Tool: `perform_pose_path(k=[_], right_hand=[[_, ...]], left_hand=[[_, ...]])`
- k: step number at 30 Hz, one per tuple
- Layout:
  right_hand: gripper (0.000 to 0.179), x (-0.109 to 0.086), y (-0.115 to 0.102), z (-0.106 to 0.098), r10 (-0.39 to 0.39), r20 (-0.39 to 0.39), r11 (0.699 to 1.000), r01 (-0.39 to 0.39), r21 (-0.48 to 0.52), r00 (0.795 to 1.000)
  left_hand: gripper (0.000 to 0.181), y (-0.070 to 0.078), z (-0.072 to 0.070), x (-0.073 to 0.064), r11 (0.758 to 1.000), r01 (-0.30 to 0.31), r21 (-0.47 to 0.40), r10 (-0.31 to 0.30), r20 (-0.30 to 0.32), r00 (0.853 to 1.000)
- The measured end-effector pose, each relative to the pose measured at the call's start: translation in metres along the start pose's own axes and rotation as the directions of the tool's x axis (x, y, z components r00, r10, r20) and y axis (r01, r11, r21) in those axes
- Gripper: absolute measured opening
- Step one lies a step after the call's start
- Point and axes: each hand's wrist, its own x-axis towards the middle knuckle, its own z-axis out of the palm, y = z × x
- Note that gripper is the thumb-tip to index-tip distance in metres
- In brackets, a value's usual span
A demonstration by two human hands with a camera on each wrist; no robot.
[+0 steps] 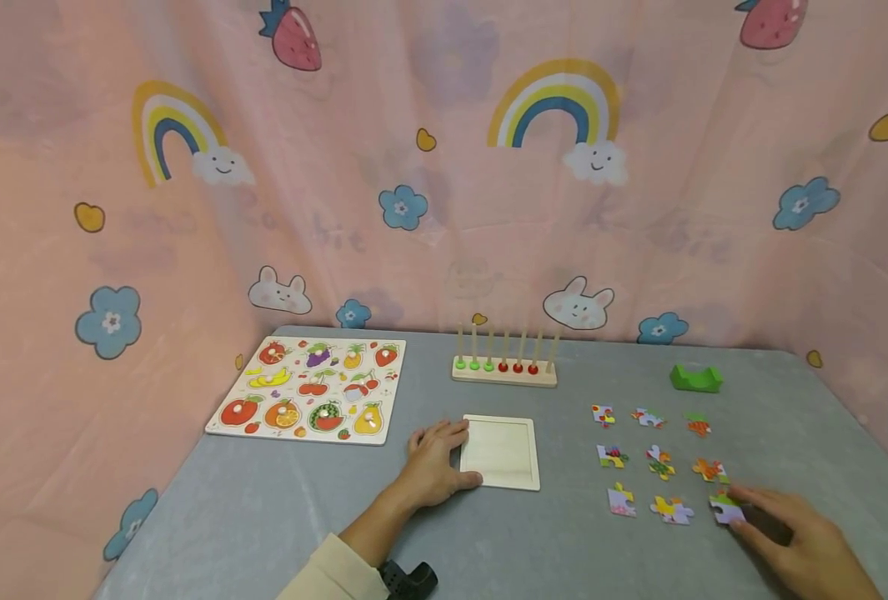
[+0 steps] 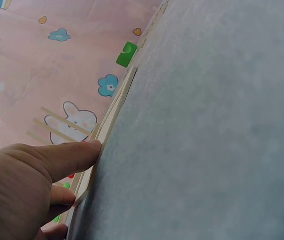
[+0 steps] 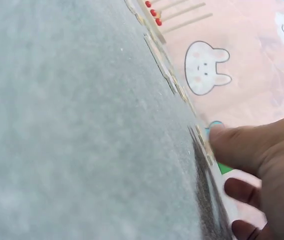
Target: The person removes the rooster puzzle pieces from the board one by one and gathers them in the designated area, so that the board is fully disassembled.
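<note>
My left hand holds the left side of a square, pale wooden puzzle tray, thumb at its near corner and fingers at its far one. In the left wrist view the thumb presses the rim of the tray. At the right, my right hand pinches a green and lilac jigsaw piece between thumb and index finger, at or just above the table. Beside it lie several other jigsaw pieces, among them a yellow and lilac piece and an orange piece. The right wrist view shows the thumb near blurred pieces.
A fruit puzzle board lies at the left of the grey table. Behind the tray stands a wooden peg rack with green and red beads. A green curved block sits at the back right. A pink patterned curtain hangs behind.
</note>
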Motion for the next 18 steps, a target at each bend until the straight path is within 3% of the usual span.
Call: perform_pose_path(k=[11, 15, 18], right_hand=[[0.047, -0.0003, 0.0021, 0.0010, 0.077, 0.154, 0.995, -0.066, -0.079, 0.985], [0.048, -0.0017, 0.0025, 0.0010, 0.074, 0.148, 0.995, -0.064, -0.071, 0.986], [0.047, -0.0039, 0.0027, 0.0001, 0.062, 0.091, 0.997, -0.058, -0.046, 0.994]], left_hand=[[0.067, -0.0025, 0.0016, -0.0005, 1.000, 0.002, -0.004, -0.002, -0.001, 1.000], [0.067, -0.0032, 0.0028, -0.0020, 1.000, 0.002, -0.009, -0.002, -0.001, 1.000], [0.067, -0.0032, 0.0036, -0.0033, 1.000, 0.006, -0.009, -0.006, 0.002, 1.000]])
